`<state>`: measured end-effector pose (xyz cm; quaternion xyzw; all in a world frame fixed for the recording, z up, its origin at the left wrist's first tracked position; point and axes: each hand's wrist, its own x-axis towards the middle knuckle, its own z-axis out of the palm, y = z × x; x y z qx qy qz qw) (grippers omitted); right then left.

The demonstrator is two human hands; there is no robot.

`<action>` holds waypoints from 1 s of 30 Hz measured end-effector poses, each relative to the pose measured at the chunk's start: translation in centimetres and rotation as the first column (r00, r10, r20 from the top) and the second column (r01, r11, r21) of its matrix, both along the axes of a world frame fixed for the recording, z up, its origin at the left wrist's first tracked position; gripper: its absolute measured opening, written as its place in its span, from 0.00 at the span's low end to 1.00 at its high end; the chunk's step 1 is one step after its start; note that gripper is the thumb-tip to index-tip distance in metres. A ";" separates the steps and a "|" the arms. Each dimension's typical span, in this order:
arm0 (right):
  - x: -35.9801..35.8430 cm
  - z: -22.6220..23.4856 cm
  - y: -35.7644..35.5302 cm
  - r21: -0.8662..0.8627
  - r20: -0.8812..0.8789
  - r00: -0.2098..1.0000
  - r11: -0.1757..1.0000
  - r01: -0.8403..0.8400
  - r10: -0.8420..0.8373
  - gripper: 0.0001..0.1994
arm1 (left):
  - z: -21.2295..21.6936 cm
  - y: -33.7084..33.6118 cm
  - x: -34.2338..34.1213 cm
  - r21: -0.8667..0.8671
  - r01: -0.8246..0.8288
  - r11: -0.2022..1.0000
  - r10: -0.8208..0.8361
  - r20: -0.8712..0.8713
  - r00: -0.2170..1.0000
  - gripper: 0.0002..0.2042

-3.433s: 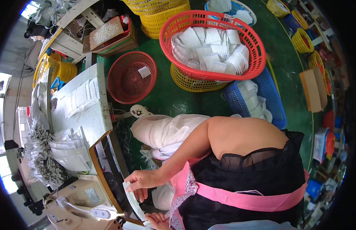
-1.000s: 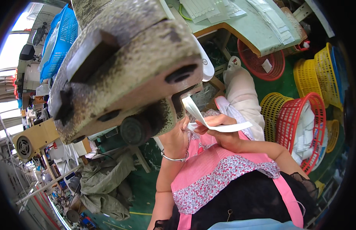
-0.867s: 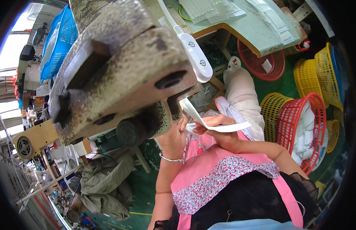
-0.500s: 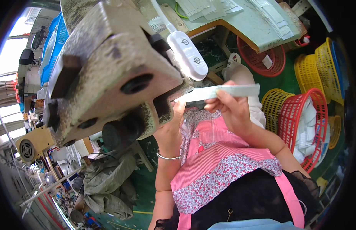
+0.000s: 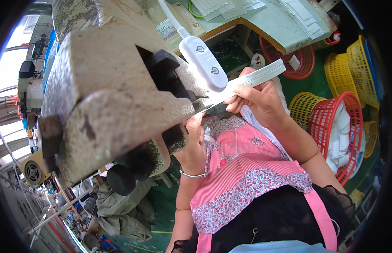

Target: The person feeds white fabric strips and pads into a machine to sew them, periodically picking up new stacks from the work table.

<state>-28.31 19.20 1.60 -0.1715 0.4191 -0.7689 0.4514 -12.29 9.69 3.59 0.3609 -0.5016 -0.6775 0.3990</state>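
Observation:
A long, flat white strip (image 5: 270,72) with lengthwise lines slants up to the right from beside the machine head. My right hand (image 5: 261,98) pinches its middle, thumb on the near side and fingers curled behind. At the strip's lower left end, my left hand (image 5: 192,145) has its fingertips closed on the edge, partly hidden by the machine. The worn, cream-coloured machine head (image 5: 120,84) fills the upper left and hides where the strip's end meets it. Just above the strip, a white lamp switch (image 5: 203,63) with two buttons hangs on its cable.
A pale green worktable (image 5: 289,29) holds stacks of white strips (image 5: 303,19). Right of me stand a red basket (image 5: 322,122) of white pieces and yellow baskets (image 5: 346,69). A dark red basket (image 5: 303,63) sits beneath the table edge. Grey-green cloth (image 5: 120,211) lies at lower left.
The strip's right end has swung upward, so it now tilts more steeply. My right hand has risen slightly with it. The view has shifted, and the machine head covers more of the strip's left end.

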 end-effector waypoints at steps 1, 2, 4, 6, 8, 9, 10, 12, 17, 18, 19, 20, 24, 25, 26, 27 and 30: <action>-0.1 0.1 -0.1 -0.013 -0.003 1.000 1.000 -0.012 0.012 0.05 | 0.0 0.0 0.1 0.006 0.004 1.000 -0.004 -0.004 1.000 0.07; -0.1 0.1 -0.2 -0.027 -0.005 1.000 0.999 -0.024 0.024 0.06 | 0.1 0.1 0.0 0.005 0.006 1.000 -0.006 -0.003 1.000 0.07; -0.1 0.0 -0.3 -0.029 -0.013 0.999 0.999 -0.032 0.031 0.06 | 0.1 0.5 -0.1 -0.053 -0.075 0.996 0.075 0.007 0.997 0.07; 0.0 0.0 -0.4 -0.034 -0.022 0.999 0.999 -0.041 0.040 0.06 | 0.2 0.3 0.1 -0.068 -0.051 0.996 0.053 0.024 0.998 0.07; 0.1 0.0 -0.5 -0.026 -0.006 0.999 0.998 -0.052 0.052 0.06 | 0.2 0.2 0.1 -0.085 -0.028 0.996 0.032 0.041 0.999 0.08; 0.2 0.0 -0.5 -0.027 -0.006 0.999 0.998 -0.052 0.052 0.06 | 0.1 0.2 0.0 -0.118 -0.040 0.992 0.047 0.058 0.997 0.08; 0.3 0.1 -0.5 -0.035 -0.006 0.998 0.998 -0.055 0.055 0.06 | 0.1 0.2 0.0 -0.151 -0.050 0.987 0.062 0.074 0.995 0.08; 0.4 0.4 -0.6 -0.046 -0.005 0.998 0.997 -0.059 0.059 0.06 | 0.0 0.1 0.3 -0.155 -0.034 0.987 0.044 0.061 0.997 0.08; 0.8 0.7 -1.1 -0.046 -0.008 0.996 0.995 -0.086 0.086 0.05 | -0.1 -0.3 0.8 -0.114 -0.054 0.992 0.059 0.041 0.997 0.07; 0.8 0.8 -1.1 -0.050 -0.009 0.997 0.995 -0.083 0.083 0.05 | 0.0 -0.3 0.8 0.002 -0.084 0.996 0.084 -0.011 0.996 0.07; 0.9 0.9 -1.1 -0.052 -0.005 0.995 0.994 -0.095 0.095 0.04 | 0.1 -0.4 0.8 0.119 -0.106 0.987 0.114 -0.059 0.992 0.07; 1.0 1.0 -1.1 -0.054 0.000 0.994 0.993 -0.107 0.107 0.04 | -0.3 -0.6 1.1 0.115 -0.103 0.988 0.111 -0.059 0.992 0.07; 1.3 1.2 -1.5 -0.074 0.026 0.994 0.991 -0.108 0.111 0.04 | -0.6 -2.0 1.7 0.285 -0.005 0.959 0.058 -0.177 0.982 0.10; 1.3 1.2 -1.5 -0.079 0.021 0.994 0.991 -0.109 0.111 0.04 | -0.5 -2.3 1.6 0.427 0.028 0.904 0.089 -0.253 0.963 0.11; 1.3 1.3 -1.5 -0.084 0.016 0.994 0.990 -0.110 0.112 0.04 | -0.6 -2.5 1.5 0.425 0.030 0.905 0.086 -0.252 0.964 0.11; 1.3 1.2 -1.5 -0.086 0.017 0.994 0.990 -0.110 0.112 0.04 | -0.7 -2.7 1.4 0.405 0.100 0.909 0.007 -0.255 0.967 0.11; 1.2 1.2 -1.2 -0.079 0.010 0.995 0.992 -0.103 0.104 0.04 | -0.6 -2.3 0.7 0.323 0.079 0.943 -0.025 -0.169 0.985 0.09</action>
